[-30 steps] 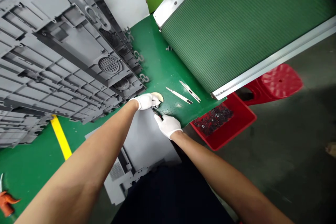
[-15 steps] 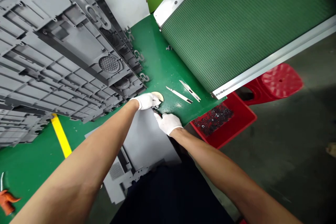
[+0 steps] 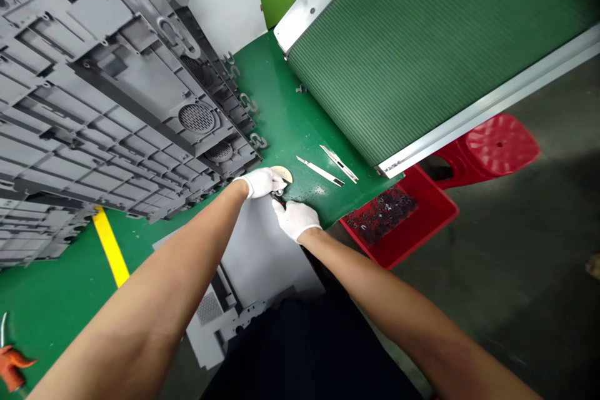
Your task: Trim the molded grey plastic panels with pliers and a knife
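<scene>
A large flat grey plastic panel (image 3: 265, 250) lies in front of my body, its far end under both hands. In a white glove, my left hand (image 3: 262, 183) is closed at that far edge, fingers pinched on a small grey hook-shaped piece (image 3: 280, 192). My right hand (image 3: 297, 220), gloved too, wraps round a small hand tool (image 3: 277, 199) with a dark and red handle. The tool's tip meets the panel's edge beside my left fingertips; its exact kind is hidden. A round pale-yellow disc (image 3: 284, 173) lies just beyond my left hand.
Two utility knives (image 3: 321, 170) lie on the green table (image 3: 281, 119). Ribbed grey panels (image 3: 126, 106) stand stacked at left. A green conveyor (image 3: 398, 50) is at upper right, above a red bin (image 3: 422, 225) of dark scraps and a red stool (image 3: 501, 144). An orange air gun (image 3: 13, 367) lies lower left.
My right hand has shifted slightly left and down, with the tool closer to my left fingertips. My left hand stays at the panel's edge. The camera view has tilted a little.
</scene>
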The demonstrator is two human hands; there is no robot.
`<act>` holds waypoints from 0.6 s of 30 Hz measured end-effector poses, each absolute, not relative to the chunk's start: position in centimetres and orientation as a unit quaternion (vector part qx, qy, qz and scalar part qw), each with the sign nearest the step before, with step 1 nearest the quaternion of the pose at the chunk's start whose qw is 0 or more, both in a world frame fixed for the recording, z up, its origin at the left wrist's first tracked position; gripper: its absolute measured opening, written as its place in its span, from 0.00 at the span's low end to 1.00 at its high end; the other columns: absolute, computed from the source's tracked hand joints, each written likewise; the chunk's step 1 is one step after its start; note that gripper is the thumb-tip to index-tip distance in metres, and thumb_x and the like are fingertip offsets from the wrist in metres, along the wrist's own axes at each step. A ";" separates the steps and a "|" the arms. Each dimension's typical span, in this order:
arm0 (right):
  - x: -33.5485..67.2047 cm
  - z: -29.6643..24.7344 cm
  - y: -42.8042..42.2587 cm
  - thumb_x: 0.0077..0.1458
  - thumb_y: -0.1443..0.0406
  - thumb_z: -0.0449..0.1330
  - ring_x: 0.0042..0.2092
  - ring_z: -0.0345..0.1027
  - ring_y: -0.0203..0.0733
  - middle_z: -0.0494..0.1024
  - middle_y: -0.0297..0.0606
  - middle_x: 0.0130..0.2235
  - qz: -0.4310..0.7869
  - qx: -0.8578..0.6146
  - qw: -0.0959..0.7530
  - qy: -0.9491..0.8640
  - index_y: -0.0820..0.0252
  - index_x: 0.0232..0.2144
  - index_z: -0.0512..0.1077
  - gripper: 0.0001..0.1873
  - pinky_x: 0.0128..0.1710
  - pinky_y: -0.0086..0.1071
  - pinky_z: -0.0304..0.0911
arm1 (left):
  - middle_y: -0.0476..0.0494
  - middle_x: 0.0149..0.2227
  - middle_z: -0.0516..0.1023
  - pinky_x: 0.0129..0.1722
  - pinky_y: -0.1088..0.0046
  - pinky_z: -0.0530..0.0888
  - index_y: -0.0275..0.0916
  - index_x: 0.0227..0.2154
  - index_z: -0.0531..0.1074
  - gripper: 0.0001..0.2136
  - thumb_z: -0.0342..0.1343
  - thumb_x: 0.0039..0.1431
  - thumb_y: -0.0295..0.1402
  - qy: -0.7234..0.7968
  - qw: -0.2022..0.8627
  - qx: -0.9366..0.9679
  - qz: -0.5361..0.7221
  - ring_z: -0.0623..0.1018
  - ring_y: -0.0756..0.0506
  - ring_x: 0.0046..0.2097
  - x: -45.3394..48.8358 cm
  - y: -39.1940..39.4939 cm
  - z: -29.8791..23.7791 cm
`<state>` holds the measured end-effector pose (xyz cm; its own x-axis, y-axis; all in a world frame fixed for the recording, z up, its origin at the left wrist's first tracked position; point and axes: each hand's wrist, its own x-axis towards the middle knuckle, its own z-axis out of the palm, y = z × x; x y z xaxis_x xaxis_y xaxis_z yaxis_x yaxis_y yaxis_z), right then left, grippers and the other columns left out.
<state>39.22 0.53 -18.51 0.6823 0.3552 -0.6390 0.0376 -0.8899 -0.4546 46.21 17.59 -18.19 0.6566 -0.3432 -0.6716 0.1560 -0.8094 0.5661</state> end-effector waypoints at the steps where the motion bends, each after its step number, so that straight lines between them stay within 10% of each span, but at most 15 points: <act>1: 39.2 -18.7 0.6 0.63 0.41 0.32 0.44 0.76 0.56 0.81 0.59 0.39 0.373 -0.898 0.204 -0.113 0.67 0.40 0.77 0.44 0.46 0.43 0.65 | 0.42 0.33 0.81 0.39 0.70 0.71 0.37 0.28 0.77 0.18 0.50 0.59 0.46 -0.054 0.303 0.859 -0.410 0.75 0.46 0.34 46.2 17.5 -18.2; 18: 40.8 -18.9 -0.7 0.62 0.40 0.34 0.46 0.76 0.56 0.81 0.58 0.41 0.399 -0.884 0.183 -0.162 0.65 0.41 0.79 0.45 0.48 0.44 0.65 | 0.43 0.30 0.79 0.36 0.70 0.70 0.37 0.29 0.77 0.17 0.49 0.59 0.44 0.015 0.283 0.885 -0.370 0.73 0.46 0.32 46.0 17.0 -18.6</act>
<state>40.80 -0.67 -18.87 0.6289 0.4327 -0.6460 0.1410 -0.8806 -0.4525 46.03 17.01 -18.60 0.7251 -0.1825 -0.6640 0.2363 -0.8397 0.4889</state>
